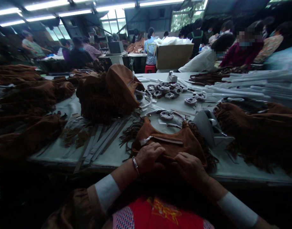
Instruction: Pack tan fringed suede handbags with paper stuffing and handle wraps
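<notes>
A brown suede fringed bag (169,140) lies at the near edge of the grey table (112,152), its zipper strip facing me. My left hand (148,156), with a bracelet at the wrist, grips the bag's near edge with curled fingers. My right hand (190,167) lies closed on the same edge, right beside the left. Dark fringe hangs off both sides of the bag.
Piles of brown fringed bags (107,92) fill the left and middle of the table; another (257,130) lies at the right. Coiled straps (167,90), flat strips (100,140), a grey tool (207,127) and white tubes (255,86) lie about. Several people work behind, near a cardboard box (174,55).
</notes>
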Motion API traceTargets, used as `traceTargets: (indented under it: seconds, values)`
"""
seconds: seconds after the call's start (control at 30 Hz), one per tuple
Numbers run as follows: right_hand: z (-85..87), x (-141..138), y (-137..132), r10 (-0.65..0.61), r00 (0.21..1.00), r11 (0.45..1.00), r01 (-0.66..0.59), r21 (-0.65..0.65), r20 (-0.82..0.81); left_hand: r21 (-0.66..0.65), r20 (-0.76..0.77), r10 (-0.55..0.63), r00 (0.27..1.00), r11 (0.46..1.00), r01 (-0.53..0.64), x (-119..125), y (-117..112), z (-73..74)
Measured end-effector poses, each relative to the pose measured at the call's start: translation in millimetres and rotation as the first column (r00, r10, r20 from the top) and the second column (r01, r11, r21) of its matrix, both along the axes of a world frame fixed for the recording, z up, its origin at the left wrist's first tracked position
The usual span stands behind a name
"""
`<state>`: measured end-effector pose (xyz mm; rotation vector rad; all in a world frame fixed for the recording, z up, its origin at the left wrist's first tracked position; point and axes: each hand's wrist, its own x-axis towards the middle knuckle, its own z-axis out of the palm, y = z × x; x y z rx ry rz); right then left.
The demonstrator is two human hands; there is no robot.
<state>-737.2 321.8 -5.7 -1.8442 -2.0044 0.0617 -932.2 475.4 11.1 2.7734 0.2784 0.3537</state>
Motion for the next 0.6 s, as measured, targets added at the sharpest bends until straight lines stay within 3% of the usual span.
traceTargets:
  seconds: [0.17,0.3,0.5,0.6]
  values:
    - [3.4,-2.6,-0.4,-0.014,0.996,1.000,0.016,0.014,-0.093,-0.019,-0.011,-0.084,0.996,0.996,0.084,-5.0,0.3,6.4]
    - [13.0,-6.7,0.2,0.070,0.994,0.997,-0.068,0.024,-0.083,0.011,-0.036,-0.110,0.993,0.994,0.110,-0.7,-1.6,5.8]
    - [33.3,6.9,11.7,0.056,0.995,0.943,-0.078,-0.323,-0.079,0.050,-0.099,-0.093,0.991,0.994,0.098,-1.7,-4.0,7.5]
    - [48.6,6.2,18.5,0.046,0.982,0.912,-0.115,-0.393,-0.182,0.086,-0.091,-0.088,0.992,0.992,0.096,-3.0,-4.8,8.2]
